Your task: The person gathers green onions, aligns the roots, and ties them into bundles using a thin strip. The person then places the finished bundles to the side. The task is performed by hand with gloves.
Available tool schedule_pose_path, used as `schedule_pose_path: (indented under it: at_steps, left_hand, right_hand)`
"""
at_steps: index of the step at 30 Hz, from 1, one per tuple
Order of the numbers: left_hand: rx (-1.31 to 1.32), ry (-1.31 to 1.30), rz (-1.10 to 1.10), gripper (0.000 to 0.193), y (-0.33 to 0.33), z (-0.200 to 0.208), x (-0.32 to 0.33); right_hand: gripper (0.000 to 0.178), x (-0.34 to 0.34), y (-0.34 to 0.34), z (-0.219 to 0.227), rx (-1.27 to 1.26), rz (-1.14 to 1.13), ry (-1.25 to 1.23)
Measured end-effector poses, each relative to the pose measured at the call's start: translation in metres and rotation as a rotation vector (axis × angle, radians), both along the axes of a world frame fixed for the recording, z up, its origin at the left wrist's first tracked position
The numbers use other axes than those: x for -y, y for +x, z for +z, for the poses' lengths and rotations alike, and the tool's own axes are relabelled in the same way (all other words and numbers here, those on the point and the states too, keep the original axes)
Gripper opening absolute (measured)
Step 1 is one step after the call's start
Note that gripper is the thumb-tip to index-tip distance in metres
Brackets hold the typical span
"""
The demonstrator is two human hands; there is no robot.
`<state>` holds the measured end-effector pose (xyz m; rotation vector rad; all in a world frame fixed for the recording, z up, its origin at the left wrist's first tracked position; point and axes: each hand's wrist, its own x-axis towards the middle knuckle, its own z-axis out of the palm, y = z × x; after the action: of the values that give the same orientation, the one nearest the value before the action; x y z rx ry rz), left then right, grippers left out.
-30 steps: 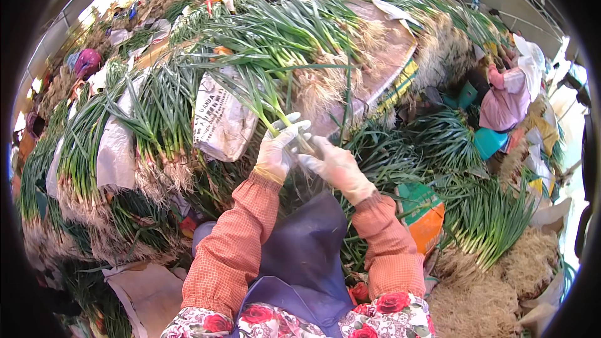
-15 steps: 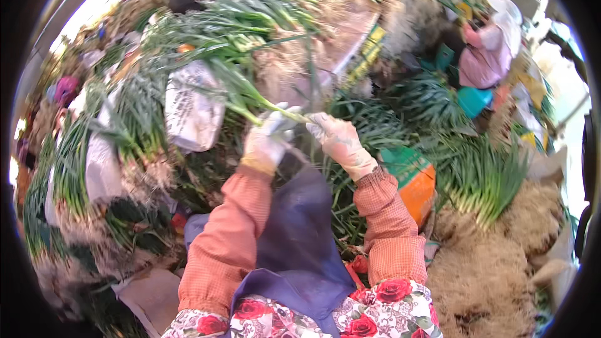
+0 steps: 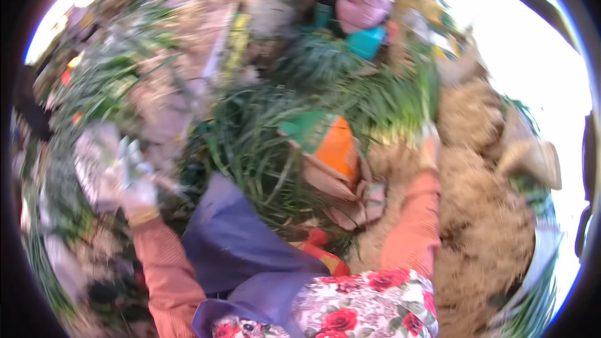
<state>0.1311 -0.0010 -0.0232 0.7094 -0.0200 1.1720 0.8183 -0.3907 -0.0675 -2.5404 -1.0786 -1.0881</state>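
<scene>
My right hand (image 3: 430,142), in a whitish glove, is stretched out at the right end of a row of green onions (image 3: 392,116). It grips the pale lower end of one green onion (image 3: 427,91), whose leaves point away from me; motion blurs its fingers. Off to the left, my left hand (image 3: 136,178) is gloved too and holds nothing, its fingers spread. Beneath and beside that hand lies a white sack (image 3: 94,156) with dark print. More green onions (image 3: 113,87) are heaped beyond it.
An orange and green sack (image 3: 332,147) lies in front of me among loose leaves. Dry, straw-coloured root matter (image 3: 476,231) is heaped at the right. A person in pink (image 3: 363,3) sits at the far side by a teal container (image 3: 366,42).
My hands have parted: the right went right with a green onion to the row, the left moved left and opened. The view has swung right.
</scene>
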Motion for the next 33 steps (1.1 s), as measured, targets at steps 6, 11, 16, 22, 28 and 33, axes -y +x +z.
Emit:
schedule_pose_path:
  at_steps: [6, 11, 16, 22, 28, 33]
  left_hand:
    - [-0.047, -0.253, 0.143, 0.047, 0.017, 0.048, 0.052]
    - [-0.126, -0.069, 0.238, 0.049, -0.018, 0.107, 0.108]
    - [0.106, 0.169, 0.477, 0.064, -0.071, 0.194, 0.155]
    - [-0.225, 0.338, 0.551, 0.057, -0.101, 0.219, 0.103]
    - [-0.457, -0.033, 0.471, 0.043, -0.096, 0.145, 0.032]
    - [-0.4, -0.08, 0.334, 0.038, -0.099, 0.117, -0.007]
  right_hand:
    - [0.046, -0.055, -0.092, -0.019, -0.665, 0.017, -0.144]
    - [0.029, -0.258, -0.244, 0.049, -1.179, 0.981, 0.044]
    - [0.024, -0.393, -0.398, 0.11, -1.466, 1.491, 0.122]
    - [0.025, -0.536, -0.493, 0.137, -0.755, 1.642, 0.517]
    - [0.031, -0.65, -0.475, 0.114, -0.788, 1.006, 0.41]
    - [0.033, -0.612, -0.499, 0.136, -0.702, 0.944, -0.239]
